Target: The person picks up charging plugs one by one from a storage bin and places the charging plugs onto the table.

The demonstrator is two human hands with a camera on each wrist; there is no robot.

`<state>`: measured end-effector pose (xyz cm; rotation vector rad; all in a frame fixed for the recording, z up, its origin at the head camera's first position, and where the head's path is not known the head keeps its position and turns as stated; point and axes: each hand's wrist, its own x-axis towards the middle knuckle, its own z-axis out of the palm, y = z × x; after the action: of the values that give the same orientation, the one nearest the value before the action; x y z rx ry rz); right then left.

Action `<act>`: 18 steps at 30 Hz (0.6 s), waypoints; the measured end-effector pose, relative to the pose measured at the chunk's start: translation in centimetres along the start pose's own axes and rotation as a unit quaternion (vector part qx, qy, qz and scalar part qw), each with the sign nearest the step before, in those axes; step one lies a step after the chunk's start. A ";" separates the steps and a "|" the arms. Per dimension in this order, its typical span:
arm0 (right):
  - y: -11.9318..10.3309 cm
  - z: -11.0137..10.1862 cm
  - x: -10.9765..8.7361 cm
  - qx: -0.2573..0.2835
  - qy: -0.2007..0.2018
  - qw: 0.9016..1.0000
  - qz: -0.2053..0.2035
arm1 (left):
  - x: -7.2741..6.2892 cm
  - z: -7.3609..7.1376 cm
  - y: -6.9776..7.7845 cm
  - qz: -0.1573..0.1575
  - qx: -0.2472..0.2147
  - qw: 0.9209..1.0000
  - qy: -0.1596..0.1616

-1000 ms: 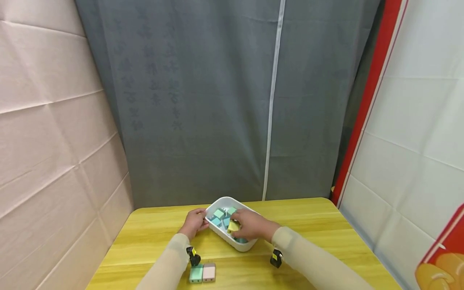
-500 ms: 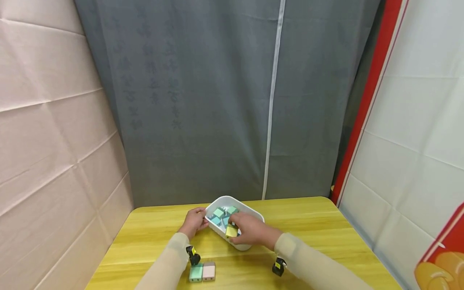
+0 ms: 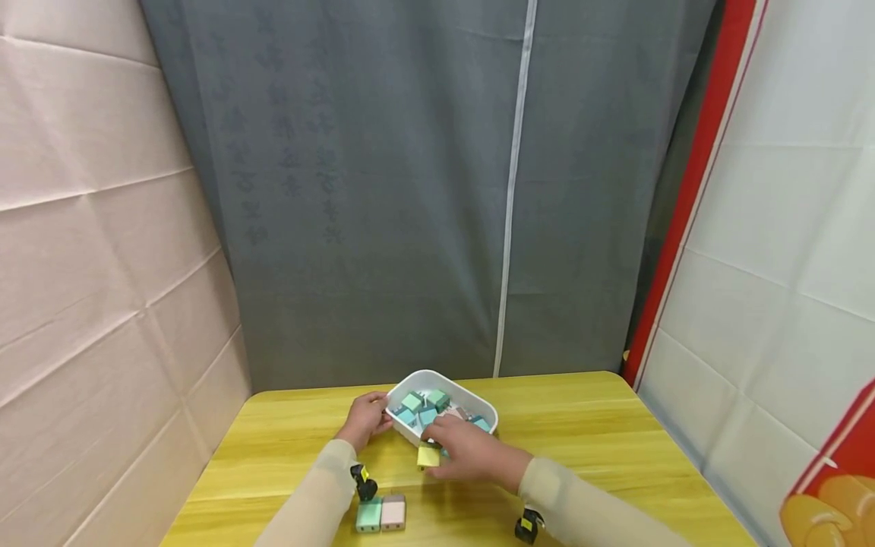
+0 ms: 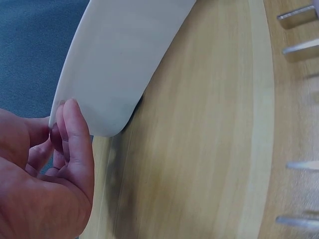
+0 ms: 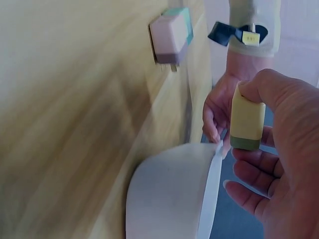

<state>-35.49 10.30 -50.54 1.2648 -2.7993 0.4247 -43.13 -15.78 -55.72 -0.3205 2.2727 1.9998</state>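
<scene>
My right hand pinches a yellow plug-in charger with a green end between thumb and fingers, just outside the near edge of a white plastic bin. In the right wrist view this charger is beside the bin's wall. My left hand grips the bin's left corner; the left wrist view has its fingers at the rim. Inside the bin lie several green, blue and pink chargers, partly covered by my right hand. A green charger and a pink charger sit side by side on the table.
The wooden table ends in front of a grey curtain. Pale fabric walls stand at left and right. Metal prongs of the chargers on the table reach in at the left wrist view's right edge.
My right hand has lifted the yellow charger out of the bin and brought it toward me and slightly left. My left hand stays on the bin's corner, and the two chargers on the table remain in place.
</scene>
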 end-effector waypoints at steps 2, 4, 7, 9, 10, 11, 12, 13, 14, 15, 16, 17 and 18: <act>-0.4 0.1 -0.2 0.007 -0.005 1.000 0.002 | 0.4 0.0 -0.2 0.001 0.001 1.000 0.001; -0.8 0.2 -0.4 0.012 -0.008 1.000 0.002 | 0.8 0.0 -0.4 0.000 0.000 1.000 0.002; -1.3 0.3 -0.7 0.018 -0.008 1.000 -0.001 | 1.0 -0.1 -0.4 0.004 0.000 1.000 -0.003; -1.6 0.3 -0.9 0.019 -0.005 1.000 -0.006 | 0.8 -0.1 -0.4 0.003 -0.002 1.000 -0.004; -1.7 0.4 -1.0 0.017 -0.004 1.000 -0.008 | 0.7 -0.1 -0.4 0.002 -0.003 1.000 -0.003; -1.8 0.5 -1.0 0.016 -0.003 1.000 -0.011 | 0.6 -0.1 -0.3 0.001 -0.003 1.000 -0.003; -1.8 0.6 -1.1 0.015 -0.002 1.000 -0.011 | 0.4 -0.1 -0.3 0.004 -0.002 1.000 -0.005; -1.9 0.6 -1.2 0.014 -0.001 1.000 -0.012 | 0.3 -0.1 -0.2 0.003 -0.003 1.000 -0.005; -1.9 0.8 -1.2 0.013 -0.001 1.000 -0.013 | 0.2 -0.1 -0.2 0.002 -0.004 1.000 -0.005; -2.0 0.9 -1.3 0.014 -0.002 1.000 -0.013 | 0.0 -0.1 -0.1 0.006 -0.003 1.000 -0.006; -2.0 1.1 -1.3 0.015 -0.004 1.000 -0.013 | -0.1 -0.1 -0.1 0.006 -0.003 1.000 -0.005; -2.1 1.2 -1.3 0.017 -0.006 1.000 -0.014 | -0.1 -0.1 0.0 0.006 -0.002 1.000 -0.006; -2.2 1.3 -1.4 0.018 -0.008 1.000 -0.014 | -0.2 -0.1 0.0 0.005 -0.002 1.000 -0.005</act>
<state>-32.87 9.61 -51.49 1.3193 -2.7961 0.4684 -42.95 -15.87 -55.68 -0.2982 2.2696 2.0053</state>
